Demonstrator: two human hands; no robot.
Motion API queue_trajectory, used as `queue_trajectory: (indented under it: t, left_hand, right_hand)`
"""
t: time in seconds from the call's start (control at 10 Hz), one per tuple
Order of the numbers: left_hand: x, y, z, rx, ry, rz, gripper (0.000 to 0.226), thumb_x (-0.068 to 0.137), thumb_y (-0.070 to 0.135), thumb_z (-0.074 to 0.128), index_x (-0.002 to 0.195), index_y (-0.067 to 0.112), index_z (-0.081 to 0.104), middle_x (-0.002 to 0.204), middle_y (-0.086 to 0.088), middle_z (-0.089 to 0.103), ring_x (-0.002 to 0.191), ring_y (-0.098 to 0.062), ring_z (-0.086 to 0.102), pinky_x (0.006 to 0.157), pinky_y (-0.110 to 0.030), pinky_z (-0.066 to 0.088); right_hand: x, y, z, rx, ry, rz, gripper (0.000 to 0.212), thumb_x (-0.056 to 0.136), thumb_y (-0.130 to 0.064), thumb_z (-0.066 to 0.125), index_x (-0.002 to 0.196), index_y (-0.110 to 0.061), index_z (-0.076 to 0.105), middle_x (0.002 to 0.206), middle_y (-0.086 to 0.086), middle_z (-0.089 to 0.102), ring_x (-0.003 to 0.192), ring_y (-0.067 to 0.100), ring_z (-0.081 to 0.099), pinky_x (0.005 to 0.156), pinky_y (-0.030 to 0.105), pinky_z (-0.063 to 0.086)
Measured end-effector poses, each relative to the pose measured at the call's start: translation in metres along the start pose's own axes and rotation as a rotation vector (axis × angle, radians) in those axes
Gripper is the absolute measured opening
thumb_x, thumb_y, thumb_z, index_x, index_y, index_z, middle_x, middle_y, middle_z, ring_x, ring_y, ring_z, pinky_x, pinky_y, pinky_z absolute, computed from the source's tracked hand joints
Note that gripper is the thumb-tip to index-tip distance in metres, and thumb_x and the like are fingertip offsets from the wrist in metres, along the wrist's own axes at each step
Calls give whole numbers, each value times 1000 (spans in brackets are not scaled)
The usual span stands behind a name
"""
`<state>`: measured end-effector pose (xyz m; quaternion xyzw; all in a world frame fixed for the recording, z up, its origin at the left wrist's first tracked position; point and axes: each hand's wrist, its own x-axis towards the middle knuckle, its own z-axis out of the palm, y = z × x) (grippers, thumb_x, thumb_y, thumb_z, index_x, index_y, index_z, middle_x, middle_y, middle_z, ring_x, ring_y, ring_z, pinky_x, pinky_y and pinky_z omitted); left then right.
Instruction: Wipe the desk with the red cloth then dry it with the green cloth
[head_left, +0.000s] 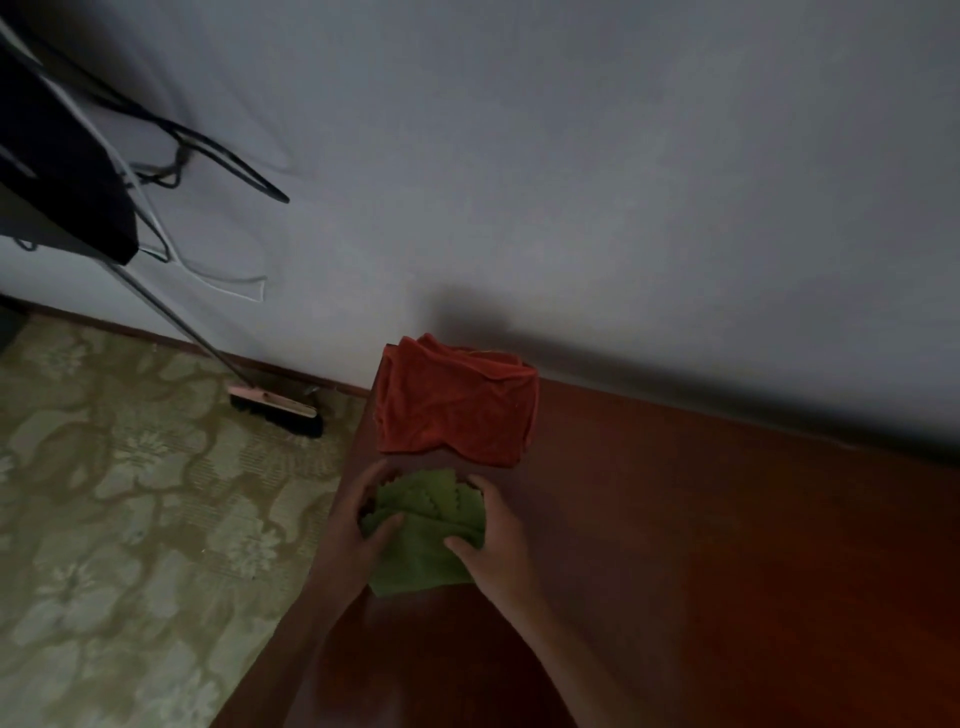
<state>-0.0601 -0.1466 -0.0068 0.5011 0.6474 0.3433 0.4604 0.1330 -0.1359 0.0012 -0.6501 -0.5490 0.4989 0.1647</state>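
Observation:
The red cloth (457, 402) lies folded at the far left corner of the dark brown desk (727, 545), against the wall. Just in front of it lies the green cloth (428, 540), folded, near the desk's left edge. My left hand (358, 530) grips the green cloth's left side, thumb on top. My right hand (493, 535) holds its right side, fingers curled over the far edge and thumb pressing on the cloth. Both forearms reach in from the bottom of the view.
A broom (278, 408) leans against the white wall to the left of the desk, on the patterned floor (130, 519). Black and white cables (208, 150) hang near a dark object at the top left.

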Motion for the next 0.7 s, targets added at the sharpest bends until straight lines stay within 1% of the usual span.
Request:
queue_trajectory:
  t: [0.1,0.2,0.3,0.4,0.5,0.6,0.7]
  left_hand:
    - [17,-13,-1,135,-17,48,61,85,15,69,140,25,47,134,4,57,119,-1,53,97,-11,42]
    - [29,-18,0,284,14,79,60,85,4,72,139,19,49,130,-3,59,112,-13,58,93,-15,42]
    - [32,-14,4,378,101,128,51,85,7,72,133,13,56,119,-5,60,105,-26,59,91,-32,46]
    - [24,-11,7,634,250,224,49,85,32,56,131,12,58,120,-13,57,106,-33,53,90,-48,43]
    - [-2,-4,22,747,203,306,47,87,33,49,128,14,62,130,-14,52,115,-38,49,95,-52,38]
    - [-28,-25,35,867,17,431,47,95,43,37,127,18,62,130,-9,50,115,-37,55,97,-50,36]
    - [-45,-21,34,718,86,358,50,99,43,35,131,13,59,135,-16,53,124,-36,48,104,-50,35]
  right_hand:
    - [4,-2,7,-151,-14,-32,81,82,-23,70,149,-27,24,147,-4,35,133,13,40,109,25,31]
    - [6,-3,6,-350,26,-72,82,84,-34,68,149,-33,18,141,-3,30,123,17,46,101,33,43]
    - [6,0,9,-477,175,-171,78,78,-41,71,144,-29,29,139,2,33,124,20,42,106,35,42]
    - [4,6,9,-569,262,-320,74,71,-39,75,136,-25,42,140,7,37,129,25,37,108,40,40]
    - [-15,11,5,-543,247,-423,60,83,-36,65,138,-24,43,143,8,37,131,24,36,110,39,39]
    - [-52,29,-11,-447,348,-453,50,89,-29,61,137,-23,48,142,4,41,132,19,40,109,36,38]
    - [-106,40,-45,-340,567,-358,47,86,-32,61,132,-24,55,139,-2,47,128,17,46,110,31,34]
